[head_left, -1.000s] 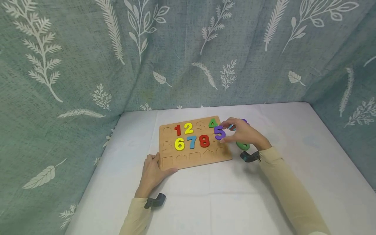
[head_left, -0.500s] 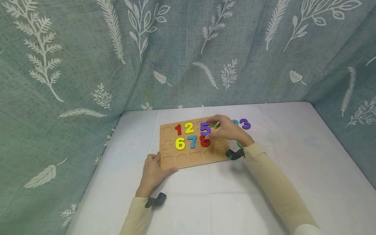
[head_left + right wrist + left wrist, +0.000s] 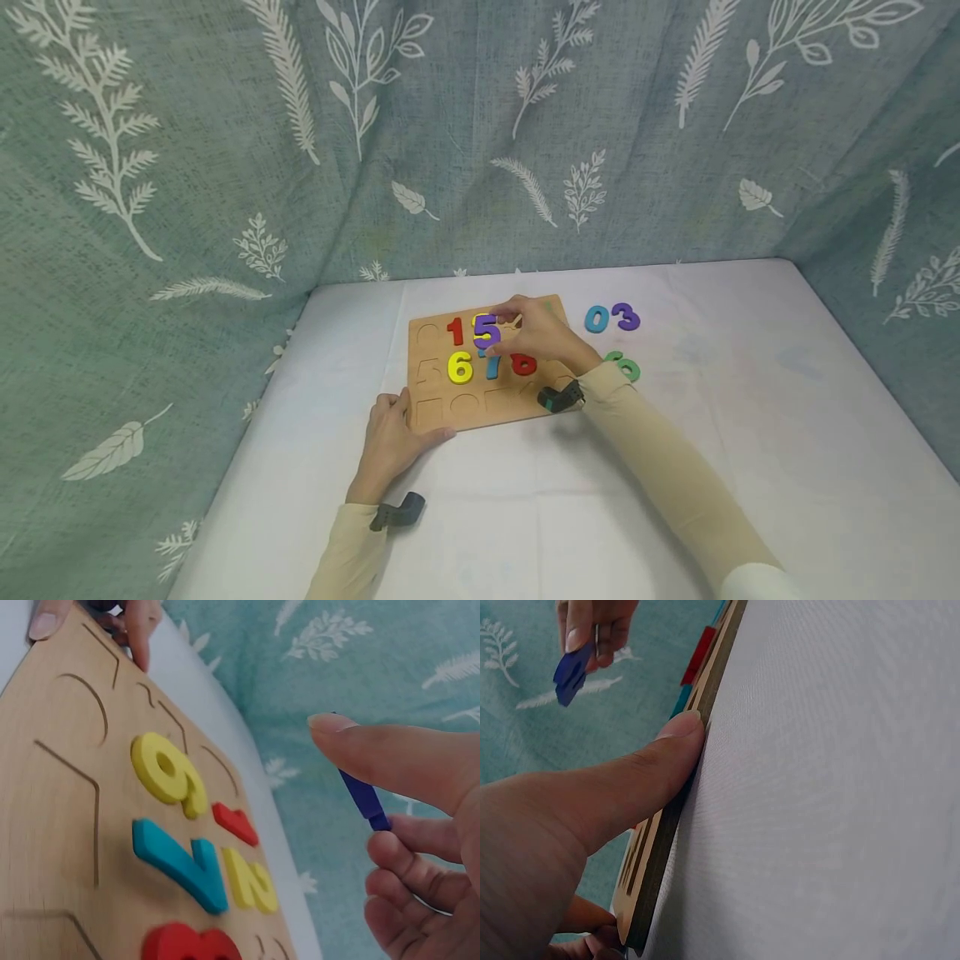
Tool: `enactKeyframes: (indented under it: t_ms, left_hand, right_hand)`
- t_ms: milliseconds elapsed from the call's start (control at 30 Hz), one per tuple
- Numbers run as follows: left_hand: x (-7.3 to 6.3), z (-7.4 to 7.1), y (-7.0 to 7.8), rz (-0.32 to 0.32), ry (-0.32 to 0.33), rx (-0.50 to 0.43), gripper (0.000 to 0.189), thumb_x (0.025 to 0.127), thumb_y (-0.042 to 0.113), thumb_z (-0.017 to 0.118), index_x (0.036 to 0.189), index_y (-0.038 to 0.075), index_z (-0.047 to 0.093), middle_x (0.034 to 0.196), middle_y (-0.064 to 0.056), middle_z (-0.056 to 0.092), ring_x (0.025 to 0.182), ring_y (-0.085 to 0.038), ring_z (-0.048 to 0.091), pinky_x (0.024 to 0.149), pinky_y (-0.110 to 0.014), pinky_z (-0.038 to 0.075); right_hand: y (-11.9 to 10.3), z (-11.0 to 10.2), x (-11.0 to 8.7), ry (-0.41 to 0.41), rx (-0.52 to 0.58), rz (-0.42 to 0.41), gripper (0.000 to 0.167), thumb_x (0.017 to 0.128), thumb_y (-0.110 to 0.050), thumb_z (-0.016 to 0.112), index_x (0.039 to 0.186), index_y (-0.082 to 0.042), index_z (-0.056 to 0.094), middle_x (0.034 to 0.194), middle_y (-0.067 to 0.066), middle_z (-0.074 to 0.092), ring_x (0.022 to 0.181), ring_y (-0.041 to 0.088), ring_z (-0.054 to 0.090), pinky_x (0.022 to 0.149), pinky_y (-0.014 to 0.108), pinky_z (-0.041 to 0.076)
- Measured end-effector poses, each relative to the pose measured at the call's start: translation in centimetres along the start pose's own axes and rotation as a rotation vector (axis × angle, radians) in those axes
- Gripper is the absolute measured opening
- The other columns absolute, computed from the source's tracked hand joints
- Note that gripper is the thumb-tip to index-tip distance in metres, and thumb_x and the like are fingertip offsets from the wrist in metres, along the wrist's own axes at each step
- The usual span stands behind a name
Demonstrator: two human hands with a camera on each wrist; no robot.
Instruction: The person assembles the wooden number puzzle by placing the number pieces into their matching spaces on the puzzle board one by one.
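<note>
My right hand [image 3: 542,335] pinches a purple number 5 [image 3: 487,335] between thumb and fingertips, raised above the wooden number board [image 3: 437,393]. In the head view the 5 overlaps the yellow 2. The right wrist view has the purple piece [image 3: 362,796] nearly edge-on behind the thumb. My left hand [image 3: 392,442] grips the board's near left corner, thumb along the front edge, fingers at the left side. On the board are a red 1 [image 3: 457,332], yellow 6 [image 3: 161,780], blue 7 [image 3: 180,866], red 8 [image 3: 527,367] and a partly covered green 4 [image 3: 548,307].
Right of the board lie a blue 0 [image 3: 588,320] and a purple 3 [image 3: 631,321]. A green piece [image 3: 631,369] is partly behind the right sleeve. Outlined recesses show along the board's left and front. A patterned curtain [image 3: 465,217] hangs behind the white-covered table [image 3: 600,517].
My right hand has carried the purple 5 leftward from the board's right edge to over the yellow 2. The blue 0 and purple 3 have come into sight. My left hand stays put.
</note>
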State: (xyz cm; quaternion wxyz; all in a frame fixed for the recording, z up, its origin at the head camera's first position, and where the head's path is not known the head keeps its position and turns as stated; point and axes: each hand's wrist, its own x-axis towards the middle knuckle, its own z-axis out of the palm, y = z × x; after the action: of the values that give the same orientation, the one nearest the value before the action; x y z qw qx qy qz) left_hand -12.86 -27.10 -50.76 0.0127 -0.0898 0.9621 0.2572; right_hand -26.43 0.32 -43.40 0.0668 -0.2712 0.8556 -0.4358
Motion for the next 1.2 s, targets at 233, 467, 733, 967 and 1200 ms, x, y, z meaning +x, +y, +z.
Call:
enactKeyframes:
  t_ms: [233,467,733,967,1200]
  left_hand:
    - [0.0,-0.2,-0.1,0.011,0.004,0.005,0.125,0.07,0.067,0.086,0.159,-0.004,0.033,0.136,-0.021,0.045,0.115,-0.032,0.046,0.092,-0.045,0.046]
    - [0.0,-0.3,-0.2,0.023,0.001,-0.004,0.125,0.071,0.067,0.085,0.159,-0.004,0.033,0.138,-0.022,0.044,0.118,-0.034,0.046,0.095,-0.047,0.046]
    - [0.0,-0.2,-0.3,0.022,-0.001,-0.012,0.125,0.07,0.068,0.086,0.159,-0.002,0.034,0.137,-0.02,0.045,0.118,-0.033,0.046,0.095,-0.046,0.045]
    - [0.1,-0.2,-0.1,0.038,-0.001,-0.02,0.125,0.069,0.069,0.086,0.159,-0.003,0.034,0.137,-0.021,0.044,0.122,-0.035,0.045,0.1,-0.05,0.045]
    - [-0.1,-0.2,-0.3,0.037,0.005,-0.013,0.126,0.069,0.069,0.086,0.158,-0.004,0.035,0.135,-0.021,0.045,0.117,-0.034,0.046,0.095,-0.047,0.046]
  right_hand:
    - [-0.4,2.0,1.5,-0.02,0.049,0.017,0.068,0.079,-0.033,0.09,0.138,-0.011,0.065,0.128,0.012,0.064,0.123,0.035,0.057,0.099,0.046,0.051]
    - [-0.5,4.0,2.7,-0.053,0.074,0.001,0.066,0.079,-0.034,0.091,0.135,-0.009,0.066,0.126,0.01,0.065,0.124,0.035,0.059,0.099,0.046,0.052]
    - [-0.6,6.4,3.8,-0.081,0.07,-0.044,0.069,0.079,-0.028,0.091,0.138,-0.003,0.065,0.123,0.013,0.065,0.121,0.033,0.06,0.095,0.038,0.055]
    - [-1.1,7.8,4.2,-0.109,0.132,-0.014,0.069,0.078,-0.021,0.092,0.138,0.0,0.063,0.127,0.016,0.063,0.122,0.032,0.068,0.095,0.036,0.058]
    - [-1.0,9.5,4.7,-0.109,-0.003,-0.053,0.064,0.078,-0.027,0.093,0.132,-0.003,0.068,0.118,0.01,0.066,0.109,0.021,0.06,0.092,0.029,0.053]
